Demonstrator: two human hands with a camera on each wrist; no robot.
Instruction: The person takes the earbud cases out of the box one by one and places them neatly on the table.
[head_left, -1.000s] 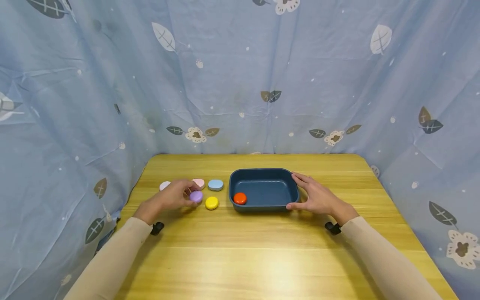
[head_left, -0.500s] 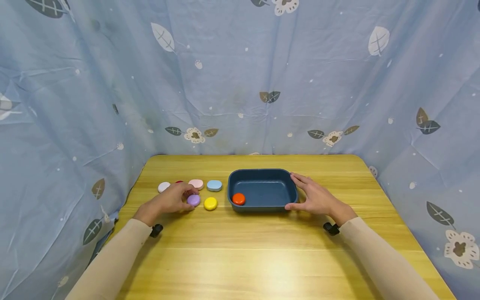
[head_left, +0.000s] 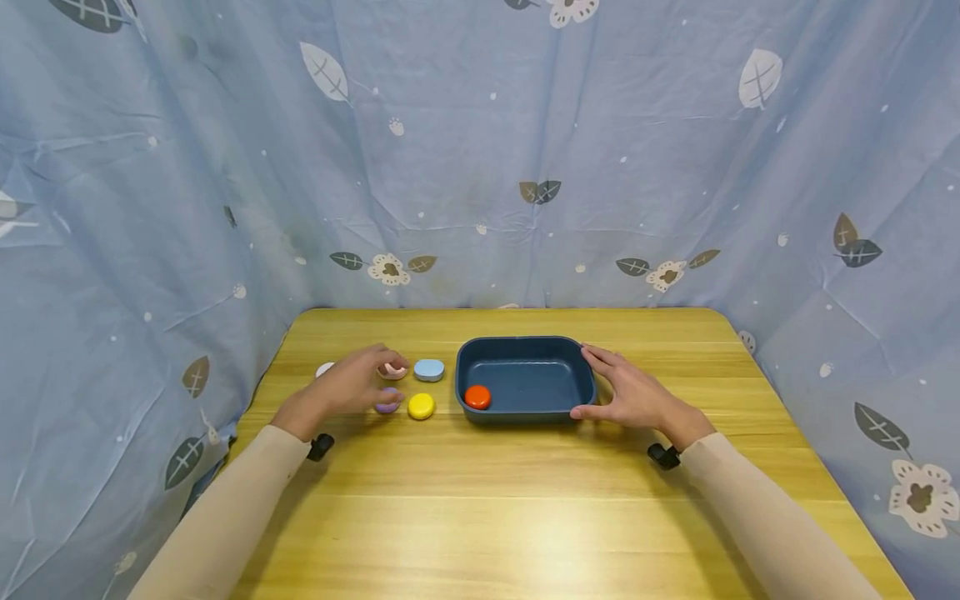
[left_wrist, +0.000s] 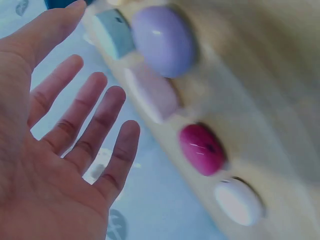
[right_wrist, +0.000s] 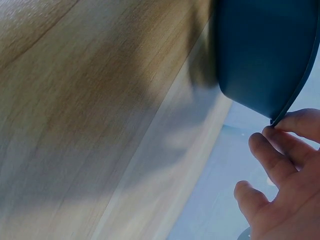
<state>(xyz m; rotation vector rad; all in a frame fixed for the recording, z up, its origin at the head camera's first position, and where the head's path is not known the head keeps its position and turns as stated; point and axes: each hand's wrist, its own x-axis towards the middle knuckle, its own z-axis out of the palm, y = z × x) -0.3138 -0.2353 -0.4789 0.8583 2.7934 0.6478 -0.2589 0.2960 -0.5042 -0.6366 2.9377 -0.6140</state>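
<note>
My left hand (head_left: 341,387) hovers with spread fingers over several smooth, rounded pieces. Its thumb overlaps the purple round piece (head_left: 386,408) in the head view, and its fingers overlap the pink piece (head_left: 392,376). In the left wrist view nothing lies in that hand's palm, and a magenta oval piece (left_wrist: 202,150), hidden in the head view, sits beside the white one (left_wrist: 239,201). My right hand (head_left: 633,396) holds the right end of a dark blue rectangular box (head_left: 532,417), thumb at the near corner, fingers at the far one. Inside, at the left, lies an orange-red round piece (head_left: 477,397).
A light blue piece (head_left: 429,370) and a yellow round piece (head_left: 421,407) lie between my left hand and the box. All stand on a wooden table (head_left: 480,500), with a patterned blue curtain (head_left: 465,150) behind and at the sides.
My left hand has let go of the purple piece, after shifting it slightly left and nearer, and its fingers have spread and risen. My right hand and the box have stayed put.
</note>
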